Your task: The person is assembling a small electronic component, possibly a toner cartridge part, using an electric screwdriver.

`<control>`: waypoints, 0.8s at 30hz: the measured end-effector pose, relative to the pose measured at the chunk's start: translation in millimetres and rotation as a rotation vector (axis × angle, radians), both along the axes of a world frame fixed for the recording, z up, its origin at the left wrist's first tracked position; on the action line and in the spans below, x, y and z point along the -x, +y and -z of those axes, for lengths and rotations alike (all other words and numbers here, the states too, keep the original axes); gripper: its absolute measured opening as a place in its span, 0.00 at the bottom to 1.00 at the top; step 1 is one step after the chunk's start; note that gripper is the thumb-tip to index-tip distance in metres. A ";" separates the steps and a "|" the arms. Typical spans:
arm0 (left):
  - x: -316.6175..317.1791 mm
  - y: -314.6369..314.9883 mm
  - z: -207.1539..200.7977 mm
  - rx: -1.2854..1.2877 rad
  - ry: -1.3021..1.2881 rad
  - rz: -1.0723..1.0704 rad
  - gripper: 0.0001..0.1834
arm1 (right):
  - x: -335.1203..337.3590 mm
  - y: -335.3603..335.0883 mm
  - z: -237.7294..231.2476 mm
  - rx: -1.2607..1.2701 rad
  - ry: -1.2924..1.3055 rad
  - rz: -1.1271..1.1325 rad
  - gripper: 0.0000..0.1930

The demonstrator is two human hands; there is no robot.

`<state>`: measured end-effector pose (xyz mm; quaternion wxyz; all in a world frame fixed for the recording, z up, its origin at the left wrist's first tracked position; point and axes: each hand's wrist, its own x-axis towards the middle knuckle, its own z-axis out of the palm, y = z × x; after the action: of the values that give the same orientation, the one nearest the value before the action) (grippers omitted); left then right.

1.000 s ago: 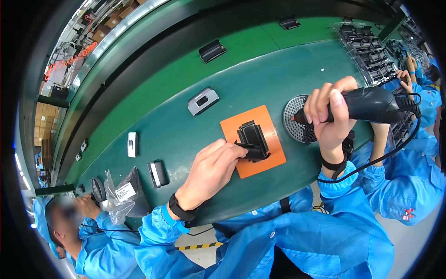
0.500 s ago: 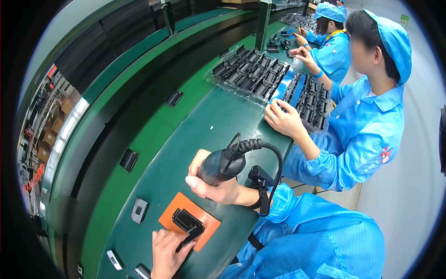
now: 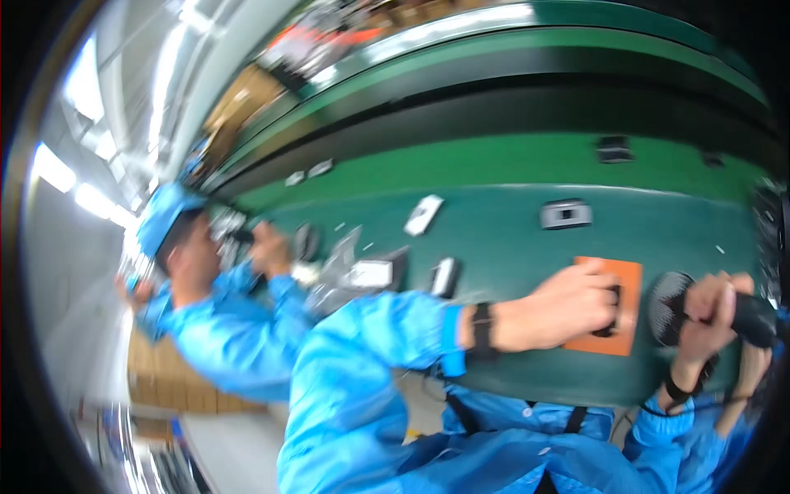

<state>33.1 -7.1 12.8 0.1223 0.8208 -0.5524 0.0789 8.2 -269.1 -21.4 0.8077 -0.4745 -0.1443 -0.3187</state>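
My left hand (image 3: 569, 306) is closed over a black plastic part (image 3: 610, 311), its fingers covering much of it. Under the part lies a square orange mat (image 3: 627, 280) on the green table. To the right of the mat, my right hand (image 3: 709, 317) grips a black corded hand tool (image 3: 753, 319). A round, speckled dark face (image 3: 666, 309) shows just left of that hand and seems to belong to the tool. Motion blur hides its details. Past the mat sits a grey rectangular piece with a dark opening (image 3: 566, 214).
A white piece (image 3: 424, 215) and a white-and-black piece (image 3: 445, 277) lie left of the mat, near clear plastic bags (image 3: 337, 267). Black parts (image 3: 614, 150) rest on the bright green strip behind. At left a co-worker in blue (image 3: 222, 329) holds something dark. Another forearm (image 3: 747, 375) shows at right.
My view has swung left, so the trays of black parts have mostly gone out of sight and a different co-worker appears. The tool's round speckled face now shows. My left hand covers more of the part.
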 end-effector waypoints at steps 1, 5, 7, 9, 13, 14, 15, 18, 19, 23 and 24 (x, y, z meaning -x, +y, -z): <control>-5.5 -3.9 -5.5 -0.074 -0.041 0.060 0.04 | 0.3 -6.5 -1.0 0.033 -0.012 -0.029 0.09; -29.5 12.7 -12.3 0.120 -0.009 0.247 0.03 | -5.4 12.3 -7.7 0.032 -0.012 -0.031 0.09; -39.8 19.1 2.4 0.050 0.063 0.290 0.03 | -12.5 18.7 -2.2 -0.034 0.011 -0.064 0.08; -46.6 27.0 -11.4 0.045 0.172 0.261 0.06 | -12.9 27.2 -11.7 -0.067 0.048 -0.041 0.06; -51.8 20.3 -22.6 -0.104 0.120 0.285 0.08 | -16.0 32.4 -28.9 0.055 -0.014 -0.020 0.05; -53.3 16.8 -26.9 -0.091 0.135 0.312 0.08 | -15.6 30.2 -28.5 0.080 -0.020 -0.011 0.05; -55.3 13.4 -29.8 -0.169 0.092 0.332 0.08 | -16.6 28.0 -30.2 0.093 -0.017 -0.002 0.05; -57.0 12.8 -22.4 -0.227 0.036 0.370 0.08 | -12.2 28.0 -30.9 0.109 -0.001 0.014 0.04; -57.6 12.7 -21.4 -0.227 0.027 0.387 0.08 | -11.9 27.7 -30.0 0.112 -0.012 0.016 0.04; -58.3 19.6 -7.8 -0.161 0.062 0.380 0.07 | -12.9 24.3 -27.5 0.143 -0.063 -0.015 0.03; -56.5 20.9 -7.0 -0.133 0.061 0.361 0.07 | -12.7 24.2 -28.1 0.146 -0.051 -0.023 0.03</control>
<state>89.5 13.8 19.8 0.0963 0.7165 -0.6908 -0.0059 20.9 -244.9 6.7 0.7708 -0.5220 -0.1931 -0.3101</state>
